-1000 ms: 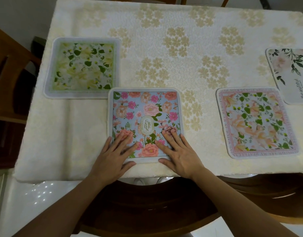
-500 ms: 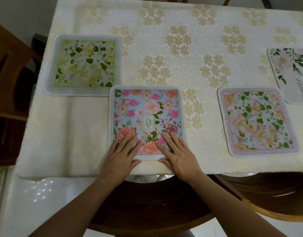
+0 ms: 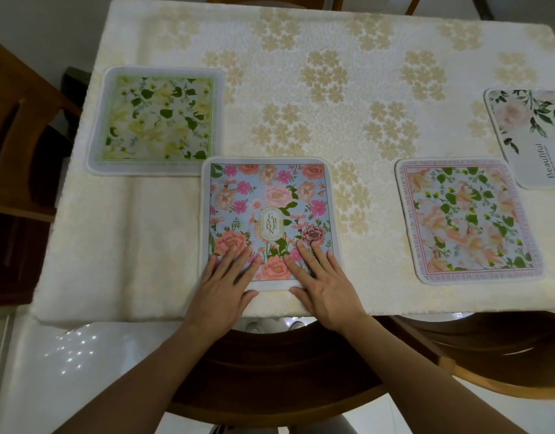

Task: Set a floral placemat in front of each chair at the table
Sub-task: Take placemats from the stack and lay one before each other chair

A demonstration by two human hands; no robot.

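Note:
A blue placemat with pink flowers [image 3: 270, 208] lies flat at the near edge of the table, square to the chair below me. My left hand [image 3: 224, 288] rests flat on its near left part, fingers spread. My right hand [image 3: 323, 286] lies flat on its near right part and covers that corner. A green and yellow placemat [image 3: 157, 120] lies at the left, its near right corner touching the blue one. A peach and green placemat [image 3: 467, 219] lies at the near right. A white placemat with leaves [image 3: 533, 136] is cut off by the right edge.
The table wears a cream cloth with gold flower clusters [image 3: 301, 83]. A dark wooden chair [image 3: 270, 364] sits tucked under the near edge, a second one [image 3: 489, 349] to its right. Another wooden chair [image 3: 16, 145] stands at the left side. The floor is glossy white.
The blue placemat has slid slightly away from the table's near edge under both flat hands, which moved forward with it. The other placemats have not moved.

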